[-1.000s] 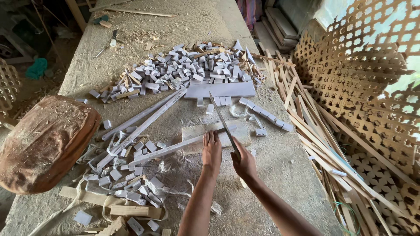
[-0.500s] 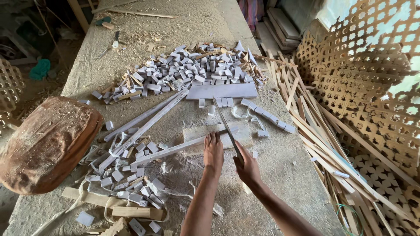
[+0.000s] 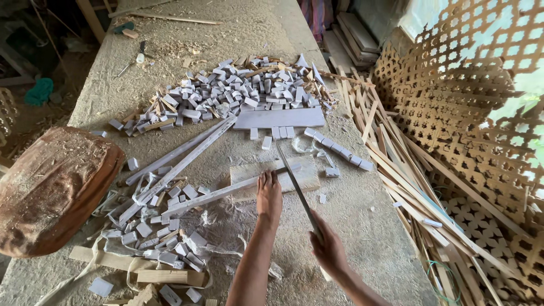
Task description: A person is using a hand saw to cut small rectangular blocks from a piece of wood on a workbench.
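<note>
My left hand (image 3: pixel 268 194) presses flat on a long pale wooden strip (image 3: pixel 215 195) that lies across a small wooden block (image 3: pixel 300 173) on the bench. My right hand (image 3: pixel 327 249) grips the handle end of a long thin blade (image 3: pixel 294 178), whose tip reaches up over the strip and the block. Short cut white pieces (image 3: pixel 339 152) lie in a row just right of the block.
A large heap of small white wood blocks (image 3: pixel 226 93) lies at the back of the sawdust-covered bench (image 3: pixel 362 226), a flat white board (image 3: pixel 280 118) in front of it. More strips and blocks (image 3: pixel 164 192) lie left. A brown rounded stump (image 3: pixel 51 187) sits far left. Wooden slats (image 3: pixel 408 170) and lattice panels (image 3: pixel 470 85) lie right.
My right hand has drawn back toward me with the blade, so the blade now slants further down the bench. My left hand stays on the strip.
</note>
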